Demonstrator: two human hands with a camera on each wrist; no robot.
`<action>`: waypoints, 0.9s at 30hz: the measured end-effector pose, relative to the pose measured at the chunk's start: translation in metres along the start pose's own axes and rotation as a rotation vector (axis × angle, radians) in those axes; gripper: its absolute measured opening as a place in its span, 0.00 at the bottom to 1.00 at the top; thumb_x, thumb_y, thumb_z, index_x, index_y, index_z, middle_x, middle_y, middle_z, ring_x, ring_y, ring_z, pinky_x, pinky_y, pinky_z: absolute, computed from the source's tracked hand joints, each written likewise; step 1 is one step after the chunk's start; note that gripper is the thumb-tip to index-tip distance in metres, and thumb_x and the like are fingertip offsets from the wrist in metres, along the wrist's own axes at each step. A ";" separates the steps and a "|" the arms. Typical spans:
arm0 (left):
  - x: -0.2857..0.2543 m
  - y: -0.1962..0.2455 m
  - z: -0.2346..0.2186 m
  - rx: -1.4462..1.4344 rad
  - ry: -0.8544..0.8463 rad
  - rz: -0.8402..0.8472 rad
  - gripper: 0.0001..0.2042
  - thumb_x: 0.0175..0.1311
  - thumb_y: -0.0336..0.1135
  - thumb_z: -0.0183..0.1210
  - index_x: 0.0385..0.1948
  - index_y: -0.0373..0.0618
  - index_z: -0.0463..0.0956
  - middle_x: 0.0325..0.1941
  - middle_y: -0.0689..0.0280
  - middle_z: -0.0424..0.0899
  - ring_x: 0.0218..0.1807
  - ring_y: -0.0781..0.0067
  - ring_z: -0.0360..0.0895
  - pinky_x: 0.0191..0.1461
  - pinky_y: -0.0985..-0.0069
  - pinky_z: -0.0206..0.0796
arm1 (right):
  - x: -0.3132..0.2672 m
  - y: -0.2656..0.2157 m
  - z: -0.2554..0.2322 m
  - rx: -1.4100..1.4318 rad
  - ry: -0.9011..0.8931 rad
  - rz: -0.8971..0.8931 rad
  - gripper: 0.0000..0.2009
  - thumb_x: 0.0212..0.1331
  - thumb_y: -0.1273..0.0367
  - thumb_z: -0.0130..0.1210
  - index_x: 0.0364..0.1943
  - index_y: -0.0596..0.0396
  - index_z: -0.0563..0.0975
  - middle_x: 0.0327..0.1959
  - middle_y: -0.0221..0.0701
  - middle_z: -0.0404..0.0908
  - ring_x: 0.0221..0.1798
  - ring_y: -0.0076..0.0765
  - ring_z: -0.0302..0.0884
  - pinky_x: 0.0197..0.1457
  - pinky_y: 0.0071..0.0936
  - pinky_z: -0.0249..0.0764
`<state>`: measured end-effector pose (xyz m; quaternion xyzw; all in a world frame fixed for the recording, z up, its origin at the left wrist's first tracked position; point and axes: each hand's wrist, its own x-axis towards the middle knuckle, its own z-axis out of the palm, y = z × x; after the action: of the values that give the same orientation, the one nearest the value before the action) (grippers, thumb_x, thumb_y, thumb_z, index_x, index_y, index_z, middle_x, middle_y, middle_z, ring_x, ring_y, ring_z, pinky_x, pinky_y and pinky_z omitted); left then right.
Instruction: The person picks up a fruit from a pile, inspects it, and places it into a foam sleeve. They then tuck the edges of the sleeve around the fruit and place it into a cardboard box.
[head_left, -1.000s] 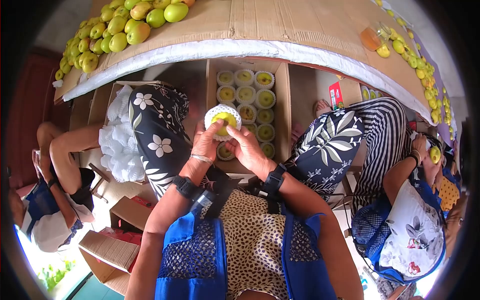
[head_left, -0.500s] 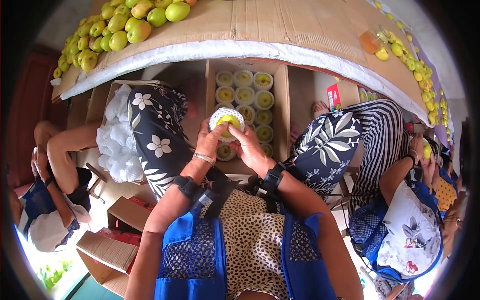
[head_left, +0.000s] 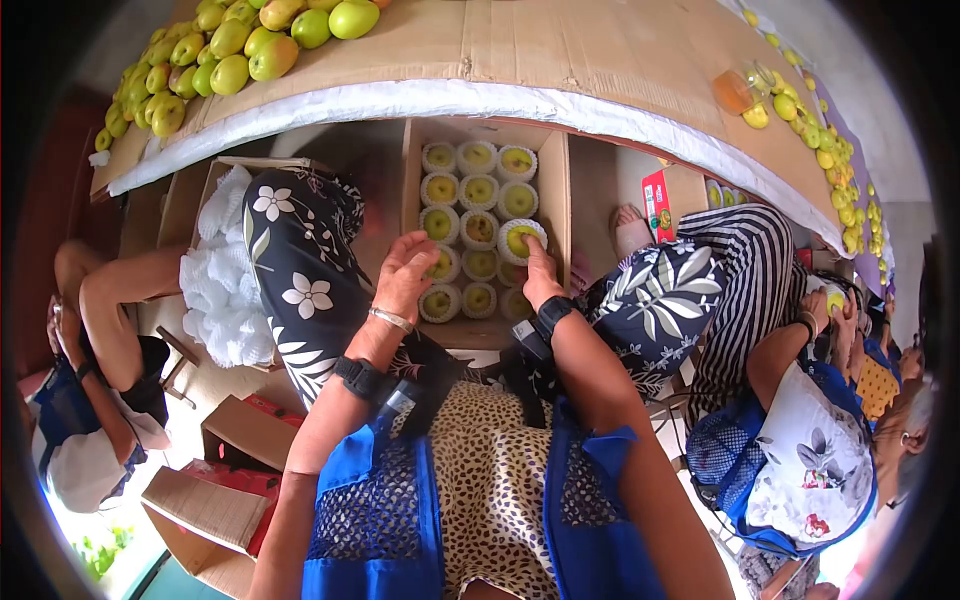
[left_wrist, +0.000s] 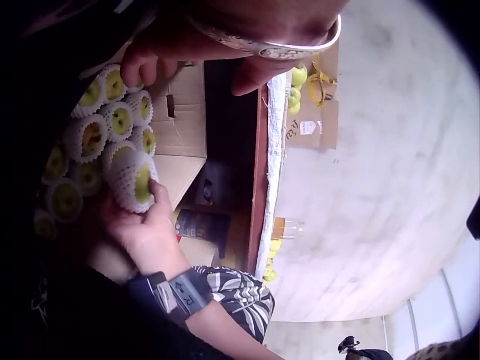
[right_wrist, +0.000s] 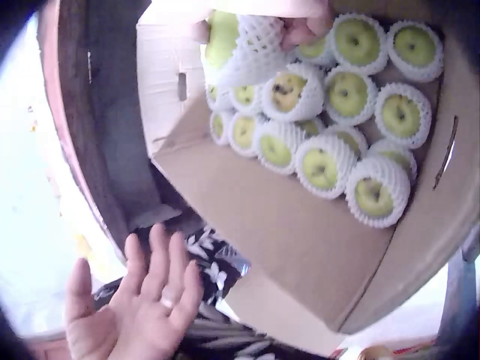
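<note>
My right hand grips a yellow-green apple in a white foam net, thumb on the bare top of the fruit. This apple is over the right side of an open cardboard box, among several netted apples lying in rows. In the right wrist view the held apple is at the top, its foam net partly round it. My left hand is over the box's left side, holding nothing; in the right wrist view its palm shows with fingers spread.
A cardboard-covered table spans the far side, with a heap of apples at left. White foam nets fill a box beside my left leg. Flattened cartons lie lower left. Another person sits at right, one more at left.
Both hands held the netted apple together over the middle of the box. The right hand has carried it to the right side, while the left has let go and moved slightly left.
</note>
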<state>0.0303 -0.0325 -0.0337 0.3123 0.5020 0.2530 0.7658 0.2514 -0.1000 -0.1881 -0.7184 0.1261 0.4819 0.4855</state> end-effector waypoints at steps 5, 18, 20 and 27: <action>-0.005 0.000 0.003 0.009 -0.016 -0.005 0.16 0.52 0.36 0.55 0.44 0.50 0.67 0.48 0.68 0.71 0.49 0.75 0.65 0.51 0.70 0.55 | 0.016 0.028 -0.016 -0.084 -0.088 -0.221 0.21 0.44 0.56 0.57 0.44 0.45 0.72 0.42 0.27 0.71 0.41 0.28 0.67 0.39 0.26 0.66; 0.002 0.009 0.008 0.004 -0.056 -0.052 0.12 0.55 0.29 0.53 0.42 0.46 0.68 0.44 0.68 0.74 0.42 0.83 0.66 0.44 0.86 0.57 | 0.070 0.048 0.002 0.322 -0.074 0.133 0.23 0.50 0.54 0.52 0.50 0.46 0.69 0.46 0.27 0.71 0.47 0.31 0.68 0.48 0.32 0.64; 0.004 0.011 0.010 0.014 -0.057 -0.056 0.12 0.56 0.28 0.52 0.42 0.44 0.67 0.44 0.67 0.74 0.42 0.83 0.66 0.44 0.86 0.57 | 0.072 0.047 0.007 0.341 -0.077 0.127 0.23 0.51 0.55 0.52 0.50 0.47 0.68 0.47 0.27 0.71 0.47 0.30 0.68 0.49 0.31 0.64; 0.005 0.017 0.019 0.042 -0.066 -0.073 0.13 0.57 0.27 0.50 0.44 0.44 0.66 0.47 0.64 0.73 0.48 0.78 0.66 0.52 0.81 0.56 | 0.054 0.021 0.016 0.377 -0.098 0.120 0.21 0.54 0.55 0.49 0.50 0.47 0.68 0.49 0.26 0.70 0.49 0.28 0.67 0.52 0.27 0.63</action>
<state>0.0490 -0.0221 -0.0187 0.3177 0.4928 0.2038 0.7840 0.2555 -0.0822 -0.2453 -0.5819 0.2329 0.5121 0.5872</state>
